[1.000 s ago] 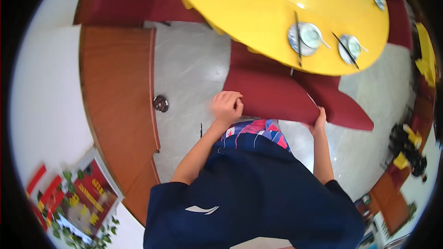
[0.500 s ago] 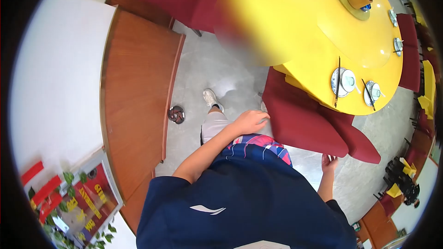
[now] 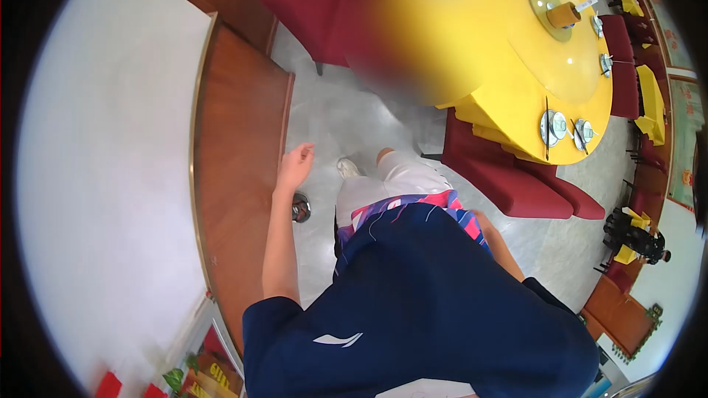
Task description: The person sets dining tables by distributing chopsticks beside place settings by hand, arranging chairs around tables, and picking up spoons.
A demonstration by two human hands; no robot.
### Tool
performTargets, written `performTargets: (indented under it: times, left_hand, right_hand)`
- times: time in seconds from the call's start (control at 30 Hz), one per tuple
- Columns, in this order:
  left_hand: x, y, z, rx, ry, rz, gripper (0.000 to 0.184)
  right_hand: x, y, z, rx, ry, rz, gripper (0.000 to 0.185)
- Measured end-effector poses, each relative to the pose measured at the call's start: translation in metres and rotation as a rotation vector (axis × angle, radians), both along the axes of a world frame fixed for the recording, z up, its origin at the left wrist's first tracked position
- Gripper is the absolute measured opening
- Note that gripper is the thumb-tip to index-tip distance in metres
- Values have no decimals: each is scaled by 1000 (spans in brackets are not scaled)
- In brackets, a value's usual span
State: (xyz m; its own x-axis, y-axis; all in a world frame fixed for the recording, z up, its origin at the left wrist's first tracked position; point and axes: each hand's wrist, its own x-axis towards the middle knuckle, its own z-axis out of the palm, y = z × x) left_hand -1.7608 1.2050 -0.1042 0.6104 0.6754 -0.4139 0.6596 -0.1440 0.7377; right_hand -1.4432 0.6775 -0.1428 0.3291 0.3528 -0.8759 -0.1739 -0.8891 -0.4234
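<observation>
My left hand hangs in the air beside the brown wooden panel, its fingers loosely bent and holding nothing. My right hand is by the hem of the dark blue shirt, and its fingers are hidden by the clothing. Ahead of it stand maroon chairs, apart from both hands, pushed against the round table with a yellow cloth. On the table lie plates with bowls and dark chopsticks.
A brown wooden panel runs along the left, with a dark round object on the floor beside it. Another maroon chair stands ahead. At the far right, a person in dark clothes is near yellow-covered furniture.
Both hands have come off the maroon chair. My left hand moved left toward the panel, and my right hand drew back to my side. The view has shifted, showing my legs more.
</observation>
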Motion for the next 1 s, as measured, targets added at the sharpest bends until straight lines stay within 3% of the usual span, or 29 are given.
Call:
performTargets:
  times: [0.07, 0.13, 0.2, 0.27, 0.33, 0.37, 0.4, 0.47, 0.53, 0.6, 0.67, 0.7, 0.77, 0.8, 0.87, 1.0]
  left_hand:
    - [3, 34, 0, 63, -120, 129, 24]
    - [19, 63, -5, 42, -178, 171, 25]
    - [38, 88, 1, 19, -235, 207, 25]
    - [68, 117, 14, 186, -234, 206, 32]
    - [99, 151, 19, 316, -258, 212, 36]
    - [120, 167, 22, 438, -274, 229, 42]
    - [141, 186, 40, 379, -254, 235, 55]
    - [176, 230, 46, 445, -238, 224, 61]
    - [212, 272, 53, 472, -194, 238, 78]
    - [235, 309, 55, 449, -90, 204, 81]
    - [264, 347, 54, 468, 12, 190, 87]
    - [279, 363, 61, 472, 16, 156, 87]
    - [299, 390, 67, 338, 110, 113, 86]
    - [309, 404, 66, 291, 83, 130, 87]
    - [331, 421, 66, 227, 92, 118, 88]
    - [371, 460, 56, 161, 102, 108, 93]
  right_hand:
    - [10, 68, 13, -12, -7, -203, 38]
    - [25, 146, 48, -7, -1, -229, 39]
    - [28, 200, 44, -2, 8, -260, 40]
    - [41, 252, 23, 31, -77, -49, 40]
    - [40, 317, 0, 184, -485, 440, 39]
    - [40, 356, -2, 227, -498, 471, 38]
    - [34, 401, 4, 275, -514, 496, 37]
    - [31, 482, -2, 424, -449, 403, 35]
    - [28, 553, -10, 517, -341, 282, 36]
    - [21, 610, -17, 545, -163, 203, 39]
    - [20, 660, 0, 410, 518, -164, 55]
    - [24, 683, 3, 420, 523, -197, 55]
    - [26, 718, 5, 369, 1173, -584, 84]
    - [28, 734, 17, 373, 1178, -611, 84]
    - [34, 767, 39, 351, 1172, -796, 103]
    - [18, 825, 45, 279, 1148, -1008, 105]
